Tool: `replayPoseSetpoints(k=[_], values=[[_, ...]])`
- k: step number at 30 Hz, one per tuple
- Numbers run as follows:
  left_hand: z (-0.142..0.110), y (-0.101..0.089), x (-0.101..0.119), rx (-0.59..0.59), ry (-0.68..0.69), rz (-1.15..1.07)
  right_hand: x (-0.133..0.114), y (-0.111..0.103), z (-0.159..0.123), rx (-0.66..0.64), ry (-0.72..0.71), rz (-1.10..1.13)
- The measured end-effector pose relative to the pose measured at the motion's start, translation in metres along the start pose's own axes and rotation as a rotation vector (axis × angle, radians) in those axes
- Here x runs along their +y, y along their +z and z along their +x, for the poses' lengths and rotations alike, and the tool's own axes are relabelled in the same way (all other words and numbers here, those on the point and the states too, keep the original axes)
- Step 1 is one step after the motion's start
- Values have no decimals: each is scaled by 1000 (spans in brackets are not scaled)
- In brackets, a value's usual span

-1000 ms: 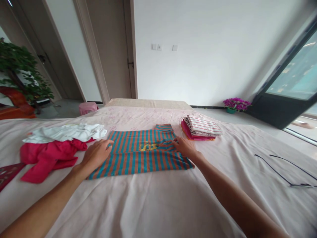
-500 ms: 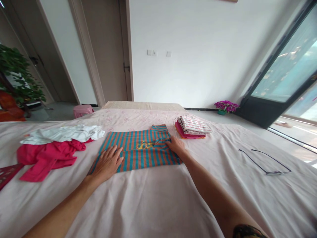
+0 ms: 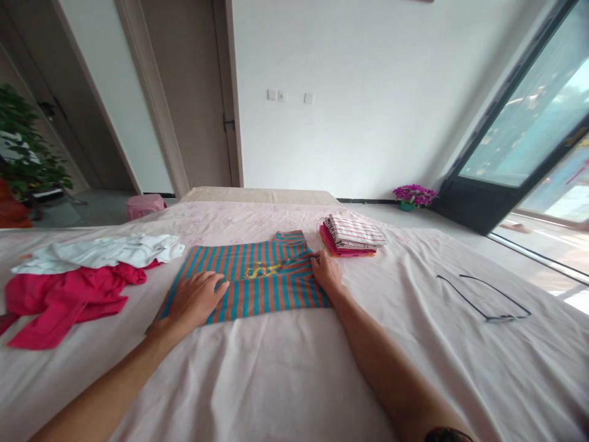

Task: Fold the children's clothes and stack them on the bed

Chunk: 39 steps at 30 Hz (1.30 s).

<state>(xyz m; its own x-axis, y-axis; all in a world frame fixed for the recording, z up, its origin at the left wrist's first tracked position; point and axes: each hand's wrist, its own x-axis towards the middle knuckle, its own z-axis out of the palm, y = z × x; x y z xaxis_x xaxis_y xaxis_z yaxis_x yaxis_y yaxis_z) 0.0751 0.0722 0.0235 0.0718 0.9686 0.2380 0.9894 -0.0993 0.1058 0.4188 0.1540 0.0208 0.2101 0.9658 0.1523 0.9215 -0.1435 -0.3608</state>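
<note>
A shirt (image 3: 262, 288) with teal and brown stripes and yellow lettering lies folded flat on the bed, its collar part at the upper right. My left hand (image 3: 197, 296) rests on the shirt's left side, palm down, with the fingers stretched and slightly bent. At the right edge, just below the collar, my right hand (image 3: 327, 273) has its fingers closed on the fabric; the fingertips are partly hidden. Beyond that hand sits a stack of folded clothes (image 3: 354, 234), with a red-striped white piece on top.
Loose white clothing (image 3: 101, 250) and red clothing (image 3: 69, 301) lie heaped at the left. Eyeglasses (image 3: 504, 318) rest on the pale sheet (image 3: 276, 380) at the right. Past the bed stand a pink stool (image 3: 146, 206) and a pot of purple flowers (image 3: 414, 195).
The view has shifted slightly, so things appear a little further left. My left hand's fingers are somewhat more bent, and my right hand stays at the shirt's right edge.
</note>
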Motion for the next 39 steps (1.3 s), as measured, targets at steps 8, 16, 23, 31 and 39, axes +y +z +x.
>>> replayPoseSetpoints(k=[8, 16, 23, 31, 39], values=[[70, 2, 117, -40, -7, -243, 4, -5, -5, 45, -83, 54], [103, 30, 143, -77, -104, -373, 7, -2, -3, 78, -107, 115], [109, 44, 133, -93, -132, -571, 8, 0, 1, 72, -61, 128], [109, 47, 145, -39, -121, -505, 8, 0, 1, 50, -67, 132], [119, 57, 138, -2, -121, -573, 9, 3, 5, 54, -15, 152]])
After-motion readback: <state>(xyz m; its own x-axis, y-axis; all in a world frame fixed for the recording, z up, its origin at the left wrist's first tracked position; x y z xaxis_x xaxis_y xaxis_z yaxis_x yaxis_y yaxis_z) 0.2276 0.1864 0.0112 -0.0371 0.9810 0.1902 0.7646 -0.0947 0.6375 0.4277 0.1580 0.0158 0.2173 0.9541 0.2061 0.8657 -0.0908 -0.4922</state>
